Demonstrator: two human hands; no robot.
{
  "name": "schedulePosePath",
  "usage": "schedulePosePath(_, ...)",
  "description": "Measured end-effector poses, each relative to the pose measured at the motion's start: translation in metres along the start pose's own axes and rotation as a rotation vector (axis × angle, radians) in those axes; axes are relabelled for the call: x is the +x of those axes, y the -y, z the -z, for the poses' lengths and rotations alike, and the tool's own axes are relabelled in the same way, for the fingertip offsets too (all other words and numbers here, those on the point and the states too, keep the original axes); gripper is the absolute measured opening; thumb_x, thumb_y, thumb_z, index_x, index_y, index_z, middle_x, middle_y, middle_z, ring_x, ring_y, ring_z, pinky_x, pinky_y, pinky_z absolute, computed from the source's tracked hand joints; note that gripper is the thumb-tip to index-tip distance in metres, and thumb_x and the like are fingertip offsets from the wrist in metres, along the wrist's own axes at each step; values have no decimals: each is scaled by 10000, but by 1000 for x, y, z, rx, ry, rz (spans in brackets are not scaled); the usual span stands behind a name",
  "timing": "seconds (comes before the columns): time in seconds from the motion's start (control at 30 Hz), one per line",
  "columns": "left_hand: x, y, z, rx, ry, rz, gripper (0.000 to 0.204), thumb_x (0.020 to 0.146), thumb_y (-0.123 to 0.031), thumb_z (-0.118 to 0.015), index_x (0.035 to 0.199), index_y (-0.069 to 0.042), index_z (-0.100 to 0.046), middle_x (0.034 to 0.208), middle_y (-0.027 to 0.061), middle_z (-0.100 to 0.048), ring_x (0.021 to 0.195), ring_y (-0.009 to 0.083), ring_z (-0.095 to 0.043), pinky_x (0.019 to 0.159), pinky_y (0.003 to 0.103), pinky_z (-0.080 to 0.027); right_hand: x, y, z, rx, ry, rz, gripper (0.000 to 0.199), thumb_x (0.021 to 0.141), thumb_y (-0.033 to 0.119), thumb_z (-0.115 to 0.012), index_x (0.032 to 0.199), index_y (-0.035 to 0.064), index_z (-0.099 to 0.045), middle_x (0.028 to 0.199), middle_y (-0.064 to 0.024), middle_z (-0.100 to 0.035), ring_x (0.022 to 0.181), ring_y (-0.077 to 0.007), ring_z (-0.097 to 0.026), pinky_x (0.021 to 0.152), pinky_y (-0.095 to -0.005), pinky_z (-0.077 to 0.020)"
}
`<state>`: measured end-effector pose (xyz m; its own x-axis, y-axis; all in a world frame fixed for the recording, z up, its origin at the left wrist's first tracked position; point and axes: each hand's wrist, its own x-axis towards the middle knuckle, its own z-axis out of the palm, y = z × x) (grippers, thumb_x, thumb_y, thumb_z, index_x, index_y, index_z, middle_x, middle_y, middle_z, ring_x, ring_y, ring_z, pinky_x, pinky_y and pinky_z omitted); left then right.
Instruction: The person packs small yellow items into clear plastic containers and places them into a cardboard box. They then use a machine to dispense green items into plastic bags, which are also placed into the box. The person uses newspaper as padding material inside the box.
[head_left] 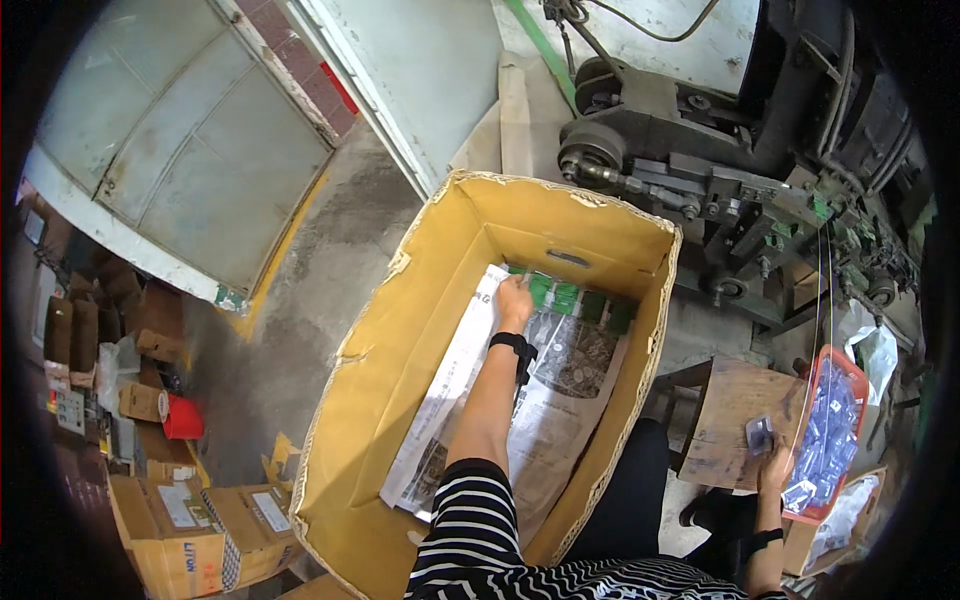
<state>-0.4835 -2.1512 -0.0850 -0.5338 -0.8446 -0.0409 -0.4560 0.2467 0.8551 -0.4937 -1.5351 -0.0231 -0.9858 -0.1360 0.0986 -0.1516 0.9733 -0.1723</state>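
Note:
My left hand (514, 303) reaches deep into a large cardboard box (375, 390), its fingers closed at the left end of a row of small green packs (562, 297). What it grips, if anything, is hidden. Newspaper sheets (560, 410) line the box bottom under the packs. Off to the right, my right hand (776, 466) pinches a small clear plastic pack (760, 434) above a wooden stool top (725, 415). Next to that hand stands a red basket (853, 372) heaped with clear bluish plastic packs (828, 425).
A dark, greasy machine (700, 190) with rods and wheels stands beyond the box at the right. Closed cartons (165, 535) and a red bucket (183, 417) are at the left. A pale metal door (200, 130) rises behind. An open carton (845, 520) sits below the basket.

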Motion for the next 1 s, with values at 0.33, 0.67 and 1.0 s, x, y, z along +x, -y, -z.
schedulePosePath(0.33,-44,-17,14,182,-28,-351,393,695,61,-460,1073,118,-551,1104,310,-546,1089,422,-490,971,436,-369,0,24,-2,-107,29,111,295,682,-44,-537,968,24,-557,1002,-197,-519,952,-375,-523,753,-432,-463)
schedulePosePath(0.67,-52,-40,124,45,211,-232,281,815,-27,-521,1070,53,-608,994,170,-642,924,251,-603,832,331,-474,19,12,15,-236,162,407,141,714,57,-576,829,-24,-586,762,-213,-616,651,-310,-636,541,-406,-507)
schedulePosePath(1.0,-128,-142,232,-102,344,-137,442,913,-319,-505,1244,-27,-467,1330,112,-477,1215,284,-464,936,412,-421,-3,-1,16,194,70,-67,271,710,127,-605,948,26,-523,807,-171,-621,685,-352,-632,601,-444,-500)
